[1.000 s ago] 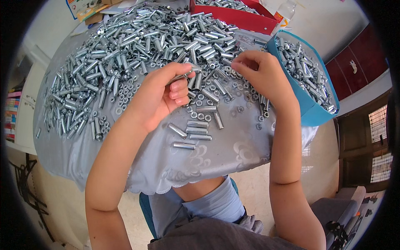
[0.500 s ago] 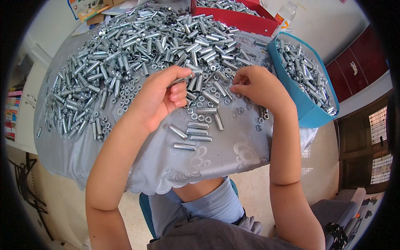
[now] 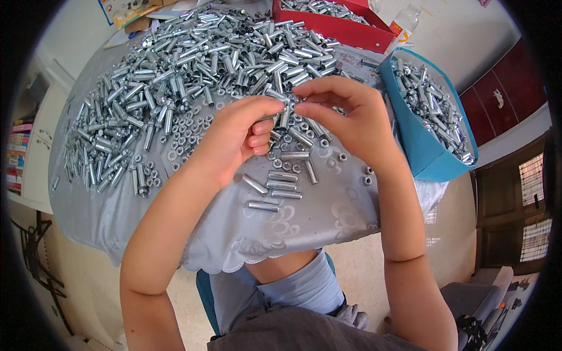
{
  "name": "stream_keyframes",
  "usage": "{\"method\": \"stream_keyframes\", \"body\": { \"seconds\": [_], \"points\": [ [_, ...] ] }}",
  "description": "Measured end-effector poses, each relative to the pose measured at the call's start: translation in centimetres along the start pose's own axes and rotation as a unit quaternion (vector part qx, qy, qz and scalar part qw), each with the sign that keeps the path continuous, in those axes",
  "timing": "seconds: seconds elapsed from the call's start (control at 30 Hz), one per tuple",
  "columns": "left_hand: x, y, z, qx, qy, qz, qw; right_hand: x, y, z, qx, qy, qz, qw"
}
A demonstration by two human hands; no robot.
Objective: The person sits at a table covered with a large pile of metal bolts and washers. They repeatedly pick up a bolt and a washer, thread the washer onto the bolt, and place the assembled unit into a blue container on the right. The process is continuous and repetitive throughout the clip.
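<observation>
Above the near part of the heap, my left hand (image 3: 234, 131) is closed with its fingers curled round a slim metal bolt (image 3: 267, 117), most of it hidden by thumb and forefinger. Close to its tip is my right hand (image 3: 354, 114), thumb and forefinger nearly together in a pinch. Something small and shiny shows between them, too small to name. Below the hands lie several loose metal sleeves (image 3: 284, 186) on the grey tablecloth (image 3: 319, 219). Hex nuts (image 3: 287, 166) are scattered beside them, and washers and nuts (image 3: 184, 131) spread left of my left hand.
A large heap of metal sleeves and bolts (image 3: 205, 55) covers the table's far and left side. At right stands a blue box (image 3: 430, 158) full of assembled anchor bolts. Farther back are a red box (image 3: 336, 29) with metal parts and a clear bottle (image 3: 405, 23).
My right hand has moved left and up from the table to the bolt's tip by my left hand. The left hand keeps its hold, shifting slightly right in the picture.
</observation>
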State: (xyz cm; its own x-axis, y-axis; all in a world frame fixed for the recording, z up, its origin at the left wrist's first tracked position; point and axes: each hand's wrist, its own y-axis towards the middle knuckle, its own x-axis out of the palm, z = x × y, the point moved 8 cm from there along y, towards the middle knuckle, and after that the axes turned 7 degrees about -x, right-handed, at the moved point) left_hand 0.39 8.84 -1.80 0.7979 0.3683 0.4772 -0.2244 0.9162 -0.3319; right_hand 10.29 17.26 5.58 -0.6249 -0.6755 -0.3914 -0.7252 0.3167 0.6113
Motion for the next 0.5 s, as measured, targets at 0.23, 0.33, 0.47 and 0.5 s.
{"method": "stream_keyframes", "body": {
  "seconds": [0.23,0.33,0.47,0.5],
  "points": [
    [-0.1,0.0,-0.4,-0.023,-0.076,-0.019,0.997,1.8,-0.4,1.0,0.041,0.110,-0.020,0.993],
    [-0.3,0.2,-0.5,-0.022,-0.065,-0.011,0.998,1.9,-0.3,1.1,0.039,0.089,-0.028,0.995],
    [-0.3,0.2,-0.5,-0.019,-0.048,0.004,0.999,2.1,-0.5,0.6,0.005,0.103,-0.014,0.995],
    [-0.3,0.2,-0.4,-0.020,-0.051,0.001,0.999,2.2,-0.5,0.2,-0.005,0.101,-0.012,0.995]
  ]
}}
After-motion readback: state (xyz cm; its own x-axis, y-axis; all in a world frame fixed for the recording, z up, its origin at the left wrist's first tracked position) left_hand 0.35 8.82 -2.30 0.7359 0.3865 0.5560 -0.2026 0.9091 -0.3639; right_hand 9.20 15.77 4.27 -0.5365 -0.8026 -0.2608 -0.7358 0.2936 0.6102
